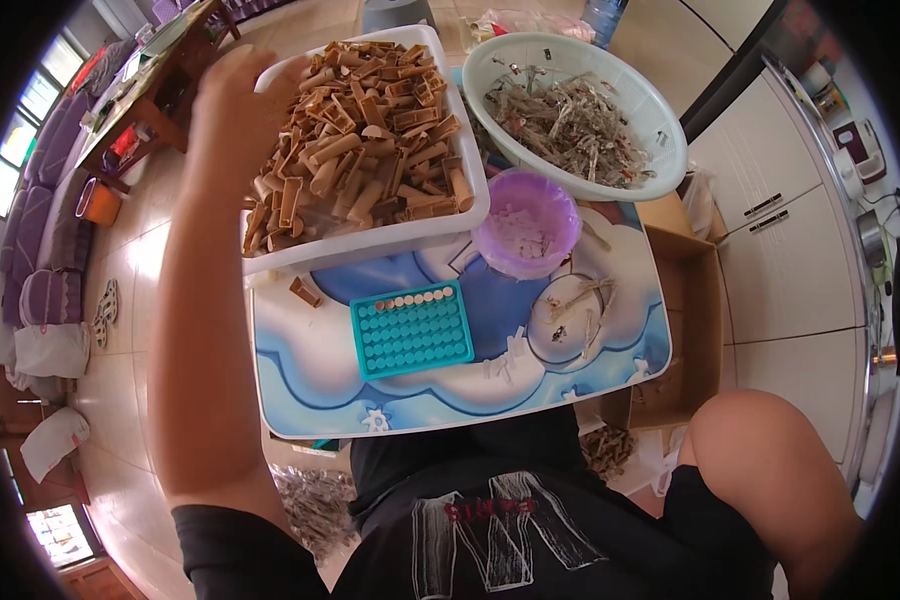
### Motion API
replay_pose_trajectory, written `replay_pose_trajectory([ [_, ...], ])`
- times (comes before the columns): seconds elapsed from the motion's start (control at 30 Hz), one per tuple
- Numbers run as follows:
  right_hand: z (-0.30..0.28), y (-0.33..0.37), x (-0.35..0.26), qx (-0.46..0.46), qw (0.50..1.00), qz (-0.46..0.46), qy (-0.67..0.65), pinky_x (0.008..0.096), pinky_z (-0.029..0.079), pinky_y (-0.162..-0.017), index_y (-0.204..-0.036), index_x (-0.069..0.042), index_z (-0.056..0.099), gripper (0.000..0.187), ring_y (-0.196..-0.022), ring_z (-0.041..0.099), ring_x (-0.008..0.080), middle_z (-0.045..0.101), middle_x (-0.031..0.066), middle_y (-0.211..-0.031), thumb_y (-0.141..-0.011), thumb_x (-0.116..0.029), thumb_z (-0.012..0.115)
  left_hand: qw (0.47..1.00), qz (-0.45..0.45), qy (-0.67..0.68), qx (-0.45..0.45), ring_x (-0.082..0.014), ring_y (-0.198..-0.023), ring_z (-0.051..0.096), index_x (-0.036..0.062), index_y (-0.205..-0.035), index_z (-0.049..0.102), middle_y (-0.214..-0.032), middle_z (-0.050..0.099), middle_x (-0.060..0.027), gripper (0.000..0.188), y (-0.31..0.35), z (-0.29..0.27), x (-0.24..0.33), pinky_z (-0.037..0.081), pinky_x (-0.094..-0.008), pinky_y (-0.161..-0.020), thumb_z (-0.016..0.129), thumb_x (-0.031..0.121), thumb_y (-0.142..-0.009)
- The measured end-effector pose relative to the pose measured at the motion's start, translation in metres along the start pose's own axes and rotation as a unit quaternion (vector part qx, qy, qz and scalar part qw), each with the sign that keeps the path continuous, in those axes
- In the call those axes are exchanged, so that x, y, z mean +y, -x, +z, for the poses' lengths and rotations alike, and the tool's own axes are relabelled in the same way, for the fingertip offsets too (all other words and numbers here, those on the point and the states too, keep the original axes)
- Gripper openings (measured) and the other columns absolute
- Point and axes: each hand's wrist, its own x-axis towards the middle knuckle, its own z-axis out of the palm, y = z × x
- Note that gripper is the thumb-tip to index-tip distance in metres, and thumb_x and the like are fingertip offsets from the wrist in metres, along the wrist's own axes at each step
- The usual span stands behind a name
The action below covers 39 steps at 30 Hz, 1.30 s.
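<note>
"Head view: where are the hands?"

"Only the left hand shows, raised at the far left corner of a white bin. It is blurred, and its fingers reach over the rim by the pile inside."

"Is it gripping anything?"

"I cannot tell; the blur hides whether the fingers are closed or holding something. The right hand is out of sight, so I cannot tell its state either."

"And that pile?"

"Brown pieces, many of them curved and hollow, heaped in the bin at the far left of the surface. One loose brown piece lies just in front of the bin."

"What else is there?"

"Nearer the person, a teal tray of round wells, with small discs, mostly pale, along its far row. Right of the bin stands a purple tub with whitish bits inside, and beyond it a pale basin heaped with clear strips. White strips lie right of the tray."

"Beside the surface?"

"An open cardboard box, on the right."
</note>
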Motion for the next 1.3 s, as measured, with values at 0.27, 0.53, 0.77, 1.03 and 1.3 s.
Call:
replay_pose_trajectory([
  [0.27,-0.012,0.019,-0.007,-0.069,0.994,0.086,0.027,0.0602,0.018,-0.105,-0.117,-0.001,0.045,0.063,-0.124,0.037,0.0427,0.046,0.0211,-0.128,-0.087,-0.056,0.044,0.959,-0.088,-0.185,-0.195,-0.0272,-0.111,0.053,0.0135,-0.093,0.068,-0.112,0.061,-0.0108,0.042,0.003,0.053,0.010,0.044,-0.0419,-0.088,0.066,0.051,-0.073],
  [0.53,-0.033,0.042,-0.020,-0.137,0.974,0.170,0.062,0.0589,0.019,-0.105,-0.112,0.001,0.055,0.061,-0.124,0.039,0.0421,0.049,0.0207,-0.128,-0.087,-0.054,0.047,0.961,-0.106,-0.148,-0.205,-0.0217,-0.090,0.063,0.0120,-0.092,0.065,-0.093,0.067,-0.0067,0.037,0.001,0.051,0.002,0.047,-0.0380,-0.078,0.071,0.042,-0.072],
  [0.77,-0.050,0.096,0.003,-0.140,0.950,0.272,0.054,0.0435,0.040,-0.096,-0.114,0.011,0.051,0.046,-0.109,0.055,0.0337,0.060,0.0234,-0.108,-0.091,-0.028,0.053,0.981,-0.101,-0.081,-0.143,-0.0201,-0.090,0.063,0.0120,-0.100,0.064,-0.094,0.067,-0.0070,0.036,0.006,0.061,0.001,0.047,-0.0356,-0.079,0.071,0.036,-0.074],
  [1.03,-0.088,0.138,0.047,-0.128,0.827,0.446,0.318,0.0318,0.045,-0.081,-0.101,0.001,0.063,0.022,-0.088,0.061,0.0170,0.066,0.0085,-0.096,-0.087,-0.015,0.059,0.976,-0.102,0.189,-0.029,-0.0157,-0.087,0.063,0.0063,-0.107,0.064,-0.096,0.067,-0.0050,0.032,-0.014,0.045,-0.033,0.049,-0.0268,-0.076,0.065,0.026,-0.081],
  [1.3,-0.114,0.172,0.102,-0.335,0.724,0.223,0.560,0.0366,0.045,-0.077,-0.083,-0.005,0.065,0.011,-0.087,0.057,0.0286,0.061,0.0102,-0.085,-0.077,-0.014,0.064,0.683,-0.247,0.677,-0.118,-0.0147,-0.072,0.058,-0.0032,-0.097,0.057,-0.080,0.058,-0.0085,0.020,0.109,-0.014,0.057,0.046,-0.0217,-0.062,0.055,0.012,-0.083],
])
